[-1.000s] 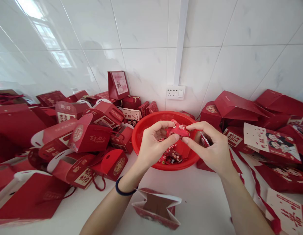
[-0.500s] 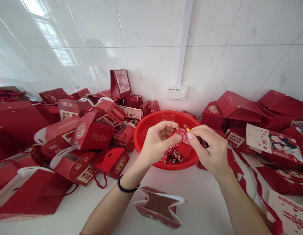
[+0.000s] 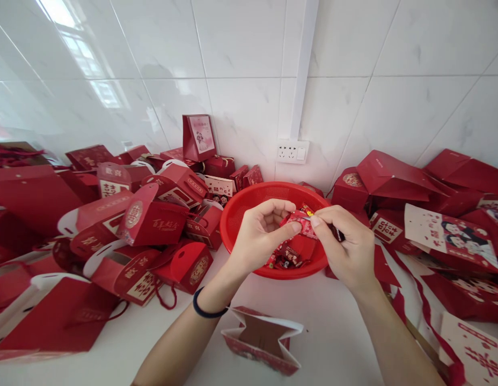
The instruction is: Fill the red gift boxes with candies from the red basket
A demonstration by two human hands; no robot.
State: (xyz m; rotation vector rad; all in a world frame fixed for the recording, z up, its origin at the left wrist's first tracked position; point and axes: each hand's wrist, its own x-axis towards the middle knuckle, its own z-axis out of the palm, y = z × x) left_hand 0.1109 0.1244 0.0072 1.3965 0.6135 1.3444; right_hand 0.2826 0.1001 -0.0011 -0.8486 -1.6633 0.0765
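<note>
Above a red plastic basket (image 3: 237,214), my left hand (image 3: 262,236) is closed around a red-and-pink wrapped candy (image 3: 307,227), its thumb pressed on the wrapper. My right hand (image 3: 345,241) pinches the candy's other end between thumb and forefinger. Several wrapped candies (image 3: 291,256) lie in the basket below, partly hidden by my hands. Nearer to me, between my forearms, an open-topped red paper box (image 3: 261,343) with white inner flaps stands on the white table (image 3: 325,332). Its inside shows plain brown.
Many red gift boxes (image 3: 152,220) are heaped on the left. More red boxes (image 3: 397,174) and a red ribbon (image 3: 420,300) lie on the right. Behind the basket rises a white tiled wall (image 3: 241,107) with a power socket (image 3: 292,152).
Both hands stay almost in place over the basket, the candy still between them. The view has shifted very slightly; the boxes have not moved.
</note>
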